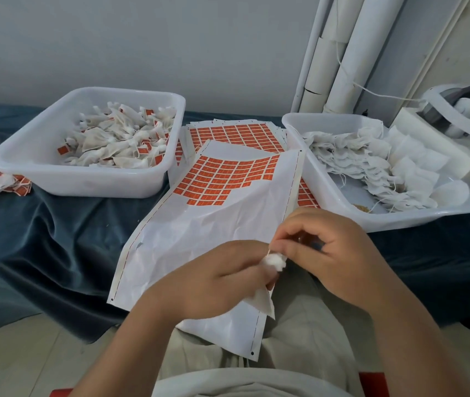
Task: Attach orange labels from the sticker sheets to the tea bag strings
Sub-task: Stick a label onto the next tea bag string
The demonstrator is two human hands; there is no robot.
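Left hand (219, 279) grips a crumpled white mesh tea bag (275, 262) over the white sticker sheet of orange labels (188, 242). Right hand (325, 253) has its fingers curled, pinching the bag's top.

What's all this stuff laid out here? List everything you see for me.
left tub: one, white, on the cloth at left
labelled tea bags: many, white with orange labels, in the left tub
loose tea bags: small pile, white and orange, left of that tub
right tub: one, white, at right
plain tea bags: many, white, in the right tub
sticker sheets: a stack, white with orange labels, between the tubs, top one partly used
cloth: one, blue, under everything
tubes: several, white, leaning behind
machine: one, white, far right
held tea bag: one, white, between the hands
left hand: grips the bag
right hand: pinches at its top
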